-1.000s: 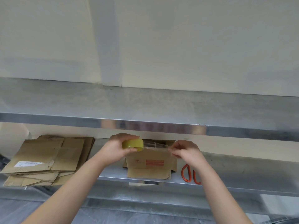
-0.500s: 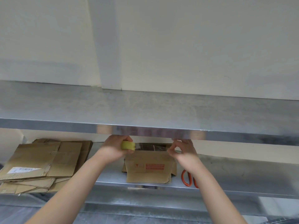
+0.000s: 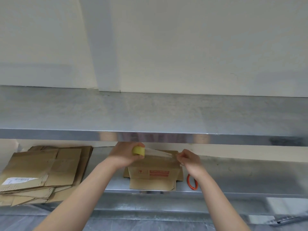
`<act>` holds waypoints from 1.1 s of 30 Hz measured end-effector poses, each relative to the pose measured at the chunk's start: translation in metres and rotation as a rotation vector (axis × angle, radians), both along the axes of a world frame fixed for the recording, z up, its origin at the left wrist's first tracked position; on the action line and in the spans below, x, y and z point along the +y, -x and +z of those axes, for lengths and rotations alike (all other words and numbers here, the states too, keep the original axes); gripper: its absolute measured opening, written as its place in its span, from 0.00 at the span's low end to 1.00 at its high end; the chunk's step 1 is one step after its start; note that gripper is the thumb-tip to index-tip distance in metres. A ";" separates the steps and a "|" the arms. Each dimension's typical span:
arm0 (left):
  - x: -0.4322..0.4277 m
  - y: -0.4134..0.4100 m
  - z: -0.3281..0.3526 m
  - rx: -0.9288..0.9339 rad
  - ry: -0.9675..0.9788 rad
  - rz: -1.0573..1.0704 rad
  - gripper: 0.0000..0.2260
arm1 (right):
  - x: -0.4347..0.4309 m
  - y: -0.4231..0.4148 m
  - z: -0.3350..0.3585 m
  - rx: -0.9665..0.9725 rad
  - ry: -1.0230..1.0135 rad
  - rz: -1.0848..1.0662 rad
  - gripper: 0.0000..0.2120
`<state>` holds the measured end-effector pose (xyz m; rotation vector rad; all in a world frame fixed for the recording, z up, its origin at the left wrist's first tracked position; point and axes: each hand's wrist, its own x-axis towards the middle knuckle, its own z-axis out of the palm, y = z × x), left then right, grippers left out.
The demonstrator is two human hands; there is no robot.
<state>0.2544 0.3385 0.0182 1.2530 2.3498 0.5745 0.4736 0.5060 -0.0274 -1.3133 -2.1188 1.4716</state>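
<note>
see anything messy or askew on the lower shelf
The flattened cartons at the left are fanned unevenly, corners past the shelf edge. The box by the tape roll has its front flap splayed open.

Soft, even indoor light, moderately bright, no hard shadows. Wall (image 3: 200,47) pale, with faint grey vertical band at left. Upper shelf (image 3: 150,112) has dull sheen; its front edge (image 3: 166,137) is mirror-like, with smeared skin-tone reflections. Lower shelf (image 3: 233,172) in mild shade beneath, so light falls from above. Tape strip (image 3: 160,152) catches whitish glint; tape roll (image 3: 138,150) slightly soft. Shelf lines bow toward frame edges. Bottom corners smeared. Label print on cardboard stack (image 3: 41,172) unreadable.
</note>
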 end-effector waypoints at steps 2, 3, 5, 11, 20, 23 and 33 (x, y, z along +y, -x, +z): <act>0.003 -0.002 -0.008 0.047 -0.002 -0.037 0.16 | 0.002 -0.001 -0.007 0.001 0.018 -0.009 0.06; 0.004 -0.003 -0.011 0.063 -0.006 -0.047 0.17 | 0.004 -0.002 -0.011 0.005 0.025 -0.012 0.06; 0.008 -0.003 -0.018 0.079 -0.015 -0.047 0.17 | 0.007 -0.003 -0.017 0.014 0.050 -0.025 0.05; 0.022 -0.006 -0.029 0.094 0.000 -0.065 0.19 | 0.016 -0.003 -0.028 0.075 0.128 -0.101 0.05; 0.032 -0.008 -0.045 0.056 0.050 -0.064 0.20 | 0.022 -0.004 -0.053 0.029 0.196 -0.126 0.08; 0.032 -0.009 -0.045 0.052 0.055 -0.061 0.19 | 0.022 -0.002 -0.068 0.065 0.282 -0.174 0.07; 0.034 -0.007 -0.049 0.092 0.106 -0.034 0.13 | 0.003 0.005 -0.082 0.075 0.173 -0.352 0.11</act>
